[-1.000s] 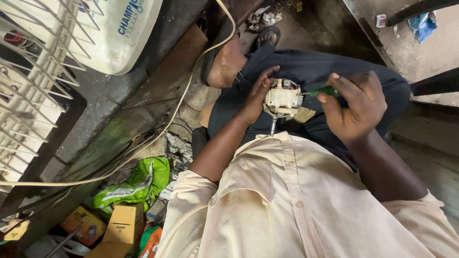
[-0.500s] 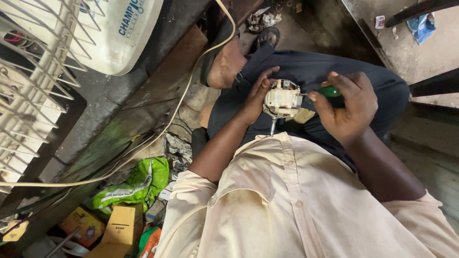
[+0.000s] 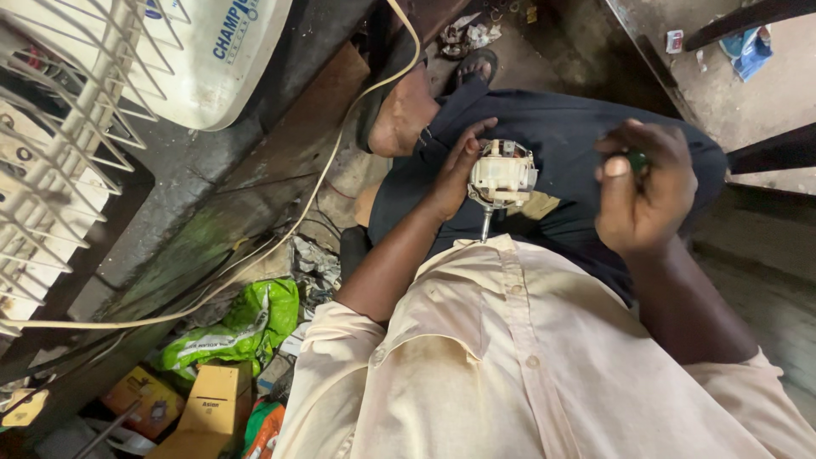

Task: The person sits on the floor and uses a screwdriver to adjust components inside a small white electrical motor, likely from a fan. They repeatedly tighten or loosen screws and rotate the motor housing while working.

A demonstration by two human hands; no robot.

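The left hand (image 3: 455,170) grips a small white motor (image 3: 503,177) over the lap, its shaft pointing toward the shirt (image 3: 527,357); the right hand (image 3: 642,191), apart from the motor, is clenched round a green tool (image 3: 636,160), mostly hidden; a green bag (image 3: 238,327) lies on the floor at left

Dim workshop; grimy concrete floor (image 3: 586,51); white wire grille (image 3: 51,144) at left; green bag (image 3: 242,327), cardboard boxes (image 3: 212,408) below.
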